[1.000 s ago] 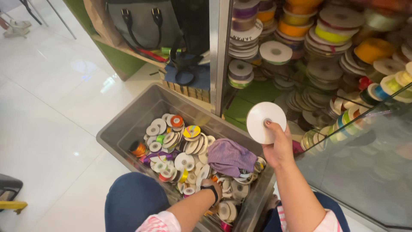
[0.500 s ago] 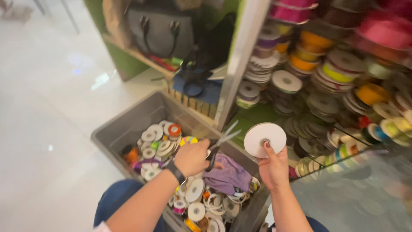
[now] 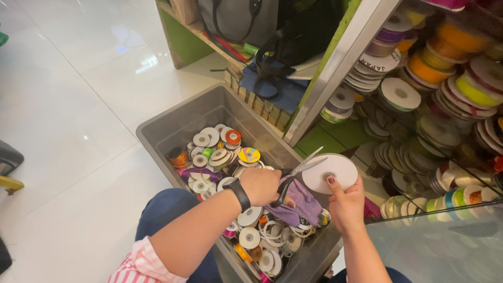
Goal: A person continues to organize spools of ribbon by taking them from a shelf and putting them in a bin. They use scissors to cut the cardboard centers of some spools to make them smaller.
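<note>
My left hand (image 3: 262, 186) grips a pair of scissors (image 3: 299, 173) by the handles, blades open and pointing up right toward a white ribbon spool. My right hand (image 3: 346, 202) holds that flat white spool (image 3: 331, 173) upright, thumb on its centre hole. Both hands hover over a grey plastic bin (image 3: 178, 123) filled with several small ribbon spools (image 3: 215, 152) and a purple cloth (image 3: 303, 205). A black watch sits on my left wrist.
Shelves at the right carry several stacked ribbon rolls (image 3: 445, 73) behind a metal post (image 3: 340, 65). A glass panel (image 3: 445, 246) lies at the lower right. A grey handbag (image 3: 236, 18) and dark items sit on a low shelf behind the bin. White tiled floor (image 3: 63, 105) spreads left.
My left hand rose out of the bin with the scissors and brought them up to the white spool. The right hand kept the spool roughly where it was.
</note>
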